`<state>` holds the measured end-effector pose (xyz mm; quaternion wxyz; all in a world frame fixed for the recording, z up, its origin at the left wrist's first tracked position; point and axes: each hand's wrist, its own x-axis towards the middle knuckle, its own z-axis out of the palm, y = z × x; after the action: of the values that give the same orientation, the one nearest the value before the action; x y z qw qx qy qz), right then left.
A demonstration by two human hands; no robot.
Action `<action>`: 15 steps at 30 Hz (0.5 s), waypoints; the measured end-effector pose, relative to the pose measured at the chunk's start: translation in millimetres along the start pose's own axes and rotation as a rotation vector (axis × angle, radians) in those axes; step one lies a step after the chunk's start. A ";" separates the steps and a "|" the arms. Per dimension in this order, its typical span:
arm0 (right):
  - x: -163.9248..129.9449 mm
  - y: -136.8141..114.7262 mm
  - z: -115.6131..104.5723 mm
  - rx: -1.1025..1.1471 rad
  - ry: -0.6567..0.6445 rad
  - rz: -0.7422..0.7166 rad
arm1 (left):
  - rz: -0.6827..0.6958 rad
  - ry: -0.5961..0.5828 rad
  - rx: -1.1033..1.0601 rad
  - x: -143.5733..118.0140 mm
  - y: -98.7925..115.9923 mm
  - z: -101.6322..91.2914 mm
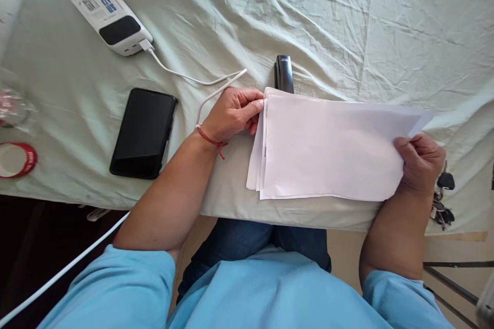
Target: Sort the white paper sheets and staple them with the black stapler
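Observation:
A stack of white paper sheets [332, 149] spans the space between my two hands, near the front edge of the cloth-covered table. My left hand [237, 110] pinches the stack's upper left corner between thumb and fingers. At the right side, my right hand [420, 159] grips the sheets with its thumb on top. The left edges of the sheets are uneven, and a little print shows there. Just beyond the top edge lies a black stapler [284, 73], its near end hidden under the paper.
A black smartphone [143, 133] lies left of my left arm. Behind it a white power bank [104, 13] has a white cable [193, 80] plugged in, running by my left wrist. Keys [443, 200] lie beside my right wrist. A red tape roll [18, 159] sits at the far left.

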<state>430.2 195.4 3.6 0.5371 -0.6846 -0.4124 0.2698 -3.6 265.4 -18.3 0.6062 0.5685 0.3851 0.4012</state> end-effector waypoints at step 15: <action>2.5 0.2 4.2 0.006 0.019 0.010 | 0.023 -0.011 0.021 -2.2 4.1 2.1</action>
<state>428.1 199.7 2.4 0.5418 -0.6874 -0.4031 0.2674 -2.7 262.6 -14.0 0.5974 0.5816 0.3794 0.4011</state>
